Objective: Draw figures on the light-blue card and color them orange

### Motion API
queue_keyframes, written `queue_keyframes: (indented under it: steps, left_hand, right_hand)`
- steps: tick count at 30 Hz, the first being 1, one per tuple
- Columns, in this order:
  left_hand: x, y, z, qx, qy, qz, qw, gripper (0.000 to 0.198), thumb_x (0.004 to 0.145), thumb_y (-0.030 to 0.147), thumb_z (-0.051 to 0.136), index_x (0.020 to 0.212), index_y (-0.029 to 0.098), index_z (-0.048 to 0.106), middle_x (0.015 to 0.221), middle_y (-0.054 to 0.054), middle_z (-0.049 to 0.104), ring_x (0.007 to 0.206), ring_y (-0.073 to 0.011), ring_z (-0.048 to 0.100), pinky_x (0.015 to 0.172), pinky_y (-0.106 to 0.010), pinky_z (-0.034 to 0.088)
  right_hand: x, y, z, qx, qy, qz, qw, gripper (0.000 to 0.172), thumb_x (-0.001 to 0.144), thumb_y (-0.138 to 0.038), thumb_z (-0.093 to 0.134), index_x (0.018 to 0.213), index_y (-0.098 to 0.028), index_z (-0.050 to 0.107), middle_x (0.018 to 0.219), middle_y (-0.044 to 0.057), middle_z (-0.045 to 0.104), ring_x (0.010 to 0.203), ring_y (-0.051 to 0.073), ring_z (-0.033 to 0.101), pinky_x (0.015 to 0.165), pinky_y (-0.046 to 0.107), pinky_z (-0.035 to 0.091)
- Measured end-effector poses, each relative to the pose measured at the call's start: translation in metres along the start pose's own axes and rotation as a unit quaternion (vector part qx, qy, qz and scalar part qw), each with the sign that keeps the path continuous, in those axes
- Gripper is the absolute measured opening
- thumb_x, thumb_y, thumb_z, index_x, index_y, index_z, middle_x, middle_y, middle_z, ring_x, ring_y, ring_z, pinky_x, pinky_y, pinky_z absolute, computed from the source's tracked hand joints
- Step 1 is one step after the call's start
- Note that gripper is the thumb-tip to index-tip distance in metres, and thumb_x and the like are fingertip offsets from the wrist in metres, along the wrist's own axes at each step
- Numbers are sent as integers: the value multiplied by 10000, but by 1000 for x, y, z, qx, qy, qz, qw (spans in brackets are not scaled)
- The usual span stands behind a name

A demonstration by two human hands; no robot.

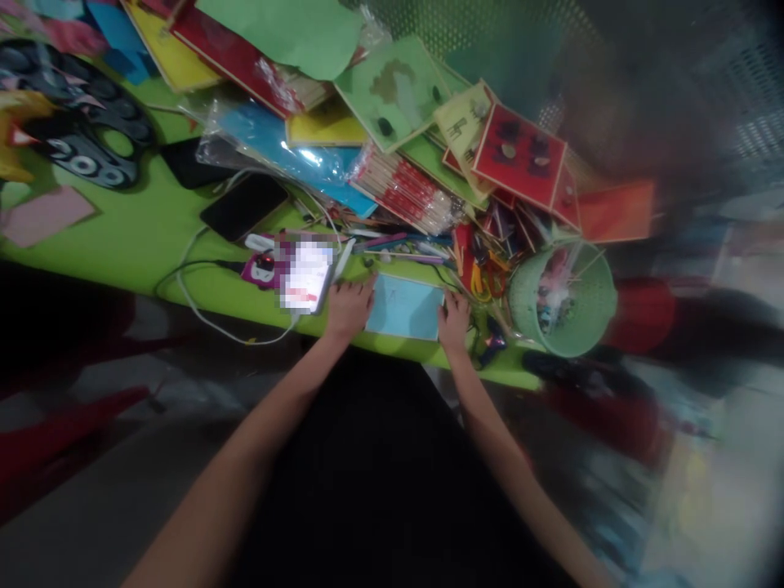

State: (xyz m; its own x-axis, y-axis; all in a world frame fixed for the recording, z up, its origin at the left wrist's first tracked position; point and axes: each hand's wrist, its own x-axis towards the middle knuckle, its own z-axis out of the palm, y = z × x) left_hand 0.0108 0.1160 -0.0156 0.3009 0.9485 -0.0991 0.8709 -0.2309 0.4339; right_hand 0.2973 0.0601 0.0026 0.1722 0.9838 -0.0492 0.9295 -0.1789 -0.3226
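A light blue sheet of paper [404,307] lies flat on the green table [140,237], close to its near edge. My left hand [348,307] rests on the sheet's left edge with the fingers curled down onto it. My right hand [454,317] presses on the sheet's right edge, fingers bent. Both hands pinch or hold the paper by its sides. A lit phone [306,276] lies just left of my left hand.
A green basket [563,300] of craft bits stands to the right. Pens, sticks and scissors [483,273] lie behind the paper. Coloured boards and paper packs [398,94] are heaped at the back. A dark phone [243,206], cables [202,306] and paint palettes [79,147] sit left.
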Motion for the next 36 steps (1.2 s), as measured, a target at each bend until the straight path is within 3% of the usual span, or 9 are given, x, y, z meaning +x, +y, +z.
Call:
queue_keyframes:
  steps: [13,19,30,36]
  left_hand:
    - [1,3,-3,-16,-6,-8,1000,538,1101,356,295,1598,261,479,1095,-153,758,1018,-338,655,959,-518,414]
    - [0,2,-3,-22,-8,-11,1000,543,1107,359,275,1603,250,467,1074,-149,757,1021,-334,658,977,-510,406]
    - [1,3,-3,-22,1,-9,1000,535,1098,353,305,1582,226,493,1094,-158,765,1023,-332,666,963,-515,423]
    - [1,5,-3,-18,3,-8,1000,531,1095,344,320,1579,205,491,1083,-155,768,1041,-322,667,956,-494,419]
  right_hand:
    - [-4,1,5,-43,-4,-14,999,538,1061,-374,381,1558,-220,517,1420,190,583,1335,315,520,1153,529,403]
    - [-4,0,2,-16,0,6,1000,584,1060,-413,359,1619,-252,411,1430,175,574,1350,317,507,1169,544,385]
    - [-4,0,7,20,16,25,999,554,1029,-389,398,1554,-242,498,1374,177,582,1319,318,527,1144,561,416]
    - [8,-11,-2,35,71,23,997,537,1040,-439,406,1516,-220,525,1438,186,570,1356,323,508,1159,573,409]
